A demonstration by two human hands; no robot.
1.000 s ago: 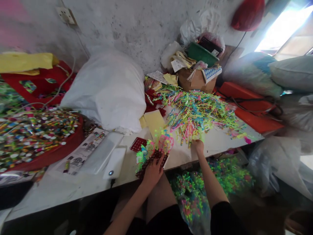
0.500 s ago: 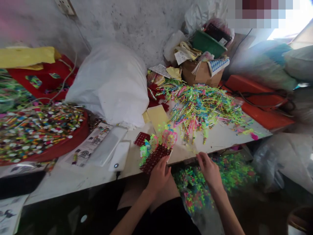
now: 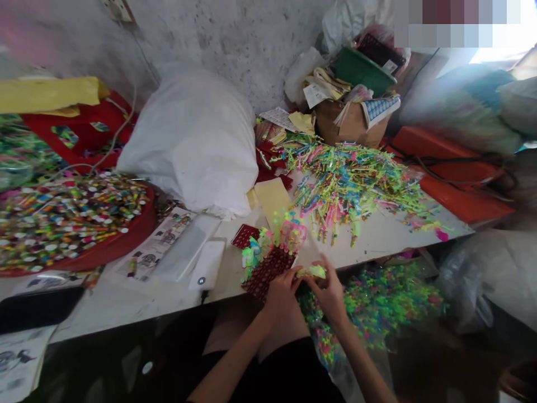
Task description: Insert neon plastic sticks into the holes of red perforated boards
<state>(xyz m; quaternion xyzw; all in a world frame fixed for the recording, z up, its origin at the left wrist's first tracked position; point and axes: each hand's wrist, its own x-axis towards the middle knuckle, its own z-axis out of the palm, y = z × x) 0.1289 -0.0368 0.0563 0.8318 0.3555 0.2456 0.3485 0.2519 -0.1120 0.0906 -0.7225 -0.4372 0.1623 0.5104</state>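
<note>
In front of the table edge, my two hands meet around a small yellow-green plastic piece [image 3: 314,272]. My right hand [image 3: 331,294] is closed on its right side, thumb below and fingers above. At the piece's left end are the bent fingertips of my left hand [image 3: 280,291], closed on it. Just left of them lies a maroon patterned packet [image 3: 271,267] at the table's front. Clear pink, green and blue plastic toy pieces [image 3: 289,236] rest along its far side. The piece's exact kind is too small and blurred to make out.
A heap of bright plastic sticks [image 3: 352,179] covers the table's right part. A white sack [image 3: 193,145] stands behind. To the left are a white power bank [image 3: 208,263] and a red basin [image 3: 117,246] of small colourful tubes. Below the edge sits a bag of green pieces [image 3: 390,302].
My right hand has moved left from beside the stick heap to my left hand, bringing the yellow-green piece between them. My left hand has shifted slightly right, off the maroon packet.
</note>
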